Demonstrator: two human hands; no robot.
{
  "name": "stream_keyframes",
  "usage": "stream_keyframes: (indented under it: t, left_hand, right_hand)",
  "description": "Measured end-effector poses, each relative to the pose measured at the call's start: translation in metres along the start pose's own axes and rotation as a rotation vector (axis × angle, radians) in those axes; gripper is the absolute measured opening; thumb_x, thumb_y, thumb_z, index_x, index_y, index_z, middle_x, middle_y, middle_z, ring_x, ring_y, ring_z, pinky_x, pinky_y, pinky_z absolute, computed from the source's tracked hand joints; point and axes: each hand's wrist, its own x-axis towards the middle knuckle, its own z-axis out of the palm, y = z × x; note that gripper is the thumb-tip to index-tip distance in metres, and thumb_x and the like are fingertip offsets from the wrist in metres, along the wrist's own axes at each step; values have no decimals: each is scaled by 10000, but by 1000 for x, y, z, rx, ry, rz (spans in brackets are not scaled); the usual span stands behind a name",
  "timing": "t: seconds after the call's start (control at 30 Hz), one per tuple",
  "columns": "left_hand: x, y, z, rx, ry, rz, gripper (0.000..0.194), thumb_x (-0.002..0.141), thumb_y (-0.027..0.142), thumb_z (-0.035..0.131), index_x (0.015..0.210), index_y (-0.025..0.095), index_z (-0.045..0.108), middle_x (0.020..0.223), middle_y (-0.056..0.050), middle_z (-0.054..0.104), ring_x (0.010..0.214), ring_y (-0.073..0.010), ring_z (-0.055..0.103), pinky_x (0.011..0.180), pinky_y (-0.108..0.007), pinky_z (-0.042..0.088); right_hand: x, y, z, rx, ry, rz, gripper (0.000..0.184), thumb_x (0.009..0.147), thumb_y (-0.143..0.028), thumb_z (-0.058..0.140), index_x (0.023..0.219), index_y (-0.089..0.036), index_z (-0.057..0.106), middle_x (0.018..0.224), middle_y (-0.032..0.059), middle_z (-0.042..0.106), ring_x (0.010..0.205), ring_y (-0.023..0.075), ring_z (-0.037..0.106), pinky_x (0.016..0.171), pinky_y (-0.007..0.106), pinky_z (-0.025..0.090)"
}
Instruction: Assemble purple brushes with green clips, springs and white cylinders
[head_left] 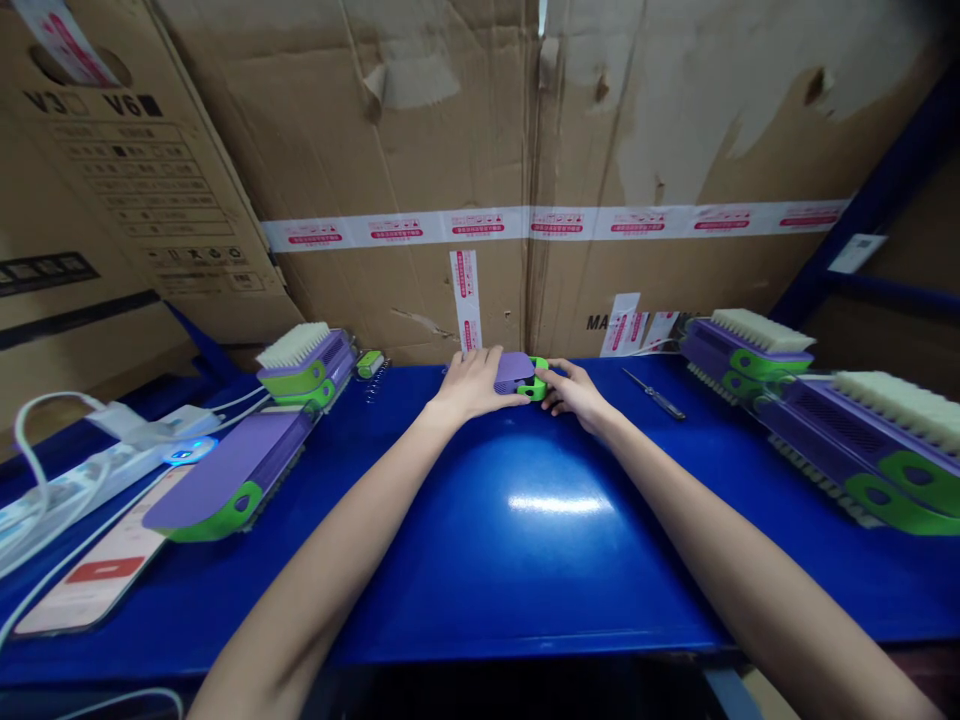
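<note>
A small purple device with a green end (517,372) lies at the far middle of the blue table (525,520). My left hand (471,382) rests over its left side with the fingers laid on top, holding it. My right hand (571,392) pinches the green end piece (537,384) between its fingers. Both arms reach straight out across the table.
Purple and green brush units lie in a row at the left (247,455) and at the right (825,420). A small screwdriver (654,394) lies right of my hands. A power strip with white cables (90,470) and a phone (97,575) sit at the left. Cardboard boxes (525,170) wall the back.
</note>
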Motion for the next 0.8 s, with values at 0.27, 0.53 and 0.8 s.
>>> stream_keyframes:
  t: [0.27,0.53,0.8]
  left_hand:
    - [-6,-1,10,65,93,36,823,725,631,602,1329,101,429,1225,-170,548,1121,-324,488,951,-448,346]
    - [-22,-12,29,20,282,142,793,733,479,668,1363,94,377,1224,-213,532,1107,-347,486,926,-476,357]
    - [-23,-11,31,-87,305,168,639,691,260,685,1256,127,418,1222,-187,526,1122,-332,487,925,-468,388]
  right_hand:
    - [0,5,-1,69,-62,-119,594,767,-358,702,1275,-179,453,678,-22,601,487,100,572,372,186,460]
    - [-1,9,4,-22,-108,-201,818,599,-261,819,1324,-149,458,800,14,653,558,111,600,434,211,512]
    - [0,10,-9,93,-282,-129,489,769,-320,692,1239,-232,586,966,54,704,742,132,650,601,225,548]
